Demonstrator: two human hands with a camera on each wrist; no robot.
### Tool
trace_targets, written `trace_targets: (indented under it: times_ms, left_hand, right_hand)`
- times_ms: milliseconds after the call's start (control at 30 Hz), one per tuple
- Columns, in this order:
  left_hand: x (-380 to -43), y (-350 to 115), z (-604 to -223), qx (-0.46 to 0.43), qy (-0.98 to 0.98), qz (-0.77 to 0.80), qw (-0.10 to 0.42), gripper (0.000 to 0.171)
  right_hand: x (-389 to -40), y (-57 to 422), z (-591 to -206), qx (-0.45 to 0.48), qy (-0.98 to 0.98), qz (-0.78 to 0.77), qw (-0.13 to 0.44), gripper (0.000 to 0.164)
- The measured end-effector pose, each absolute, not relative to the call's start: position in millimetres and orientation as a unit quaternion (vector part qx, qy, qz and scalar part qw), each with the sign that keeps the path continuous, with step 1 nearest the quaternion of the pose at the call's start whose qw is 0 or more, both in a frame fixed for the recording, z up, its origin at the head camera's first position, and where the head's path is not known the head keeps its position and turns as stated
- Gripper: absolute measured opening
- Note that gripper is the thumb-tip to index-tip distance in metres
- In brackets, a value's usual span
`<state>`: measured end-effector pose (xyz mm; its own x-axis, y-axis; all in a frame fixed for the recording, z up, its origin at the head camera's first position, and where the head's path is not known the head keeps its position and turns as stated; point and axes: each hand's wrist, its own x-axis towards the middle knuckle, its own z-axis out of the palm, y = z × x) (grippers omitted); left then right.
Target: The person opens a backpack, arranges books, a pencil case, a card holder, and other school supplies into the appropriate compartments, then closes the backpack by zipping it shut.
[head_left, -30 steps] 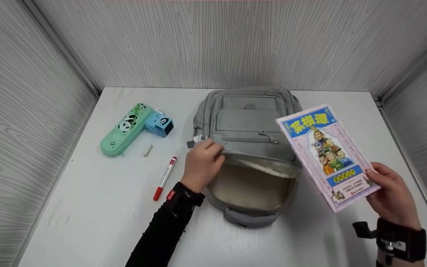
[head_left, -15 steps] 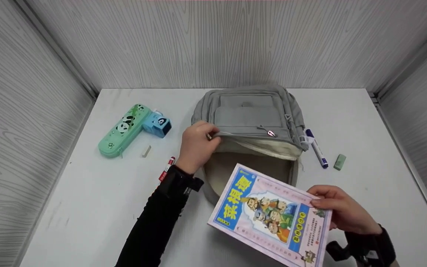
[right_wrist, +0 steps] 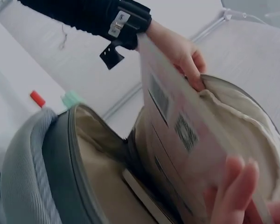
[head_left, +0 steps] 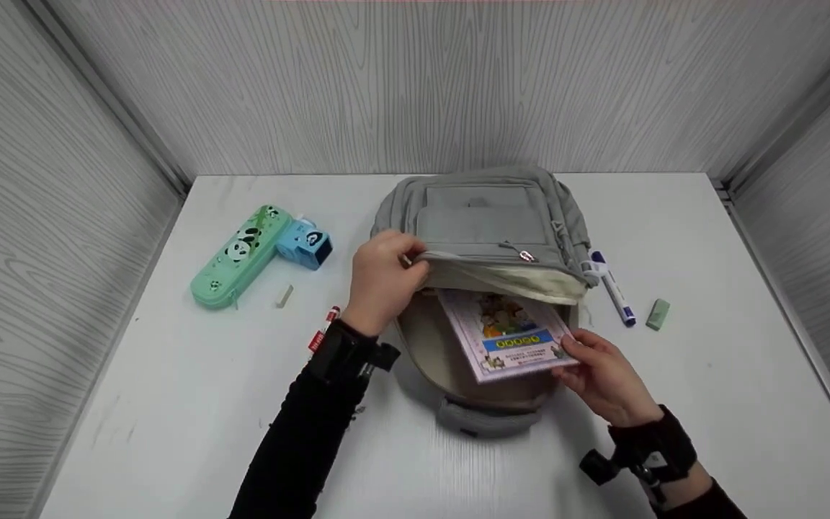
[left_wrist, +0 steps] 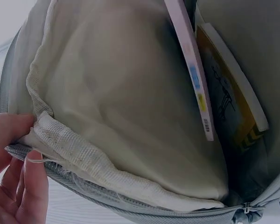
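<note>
1. A pink picture book (head_left: 512, 353), its cover showing cartoon figures above a blue band, tilts into the open mouth of a gray backpack (head_left: 483, 227), its upper end hidden beneath the raised flap.
2. The person's right hand (head_left: 606, 378) grasps the book by its lower right corner, thumb across the cover and fingers underneath.
3. The left hand (head_left: 386, 281) pinches the edge of the flap, lifting it to expose the pale lining.
4. Inside the bag, a second book (left_wrist: 231, 88) with a yellow-and-dark cover leans just beside the pink one, as seen from the left wrist.
5. A red marker (head_left: 323, 329) lies left of the bag, partly covered by the left wrist; beyond it are a small whitish stick (head_left: 284, 296), a blue panda-print box (head_left: 305, 245) and a green panda pencil case (head_left: 238, 259).
6. To the bag's right, a blue-capped marker (head_left: 615, 295) rests near a green eraser-like block (head_left: 658, 314) on the white table (head_left: 170, 411), which wood-grain panels (head_left: 451, 86) enclose.
</note>
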<state>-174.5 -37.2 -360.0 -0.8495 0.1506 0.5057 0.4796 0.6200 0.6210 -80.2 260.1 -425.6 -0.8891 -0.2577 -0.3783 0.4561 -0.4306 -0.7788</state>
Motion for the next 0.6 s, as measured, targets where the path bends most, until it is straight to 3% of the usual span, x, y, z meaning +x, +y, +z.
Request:
trace_targets:
  times_ms: [467, 600]
  left_hand:
    - [-172, -41, -362, -0.171, -0.876, -0.406, 0.197, 0.007]
    - [-171, -42, -362, -0.169, -0.873, -0.411, 0.199, 0.007]
  right_hand:
    - [-155, 205, -450, 0.196, 0.343, -0.915, 0.085, 0.022]
    - [-166, 196, -456, 0.171, 0.249, -0.952, 0.041, 0.034]
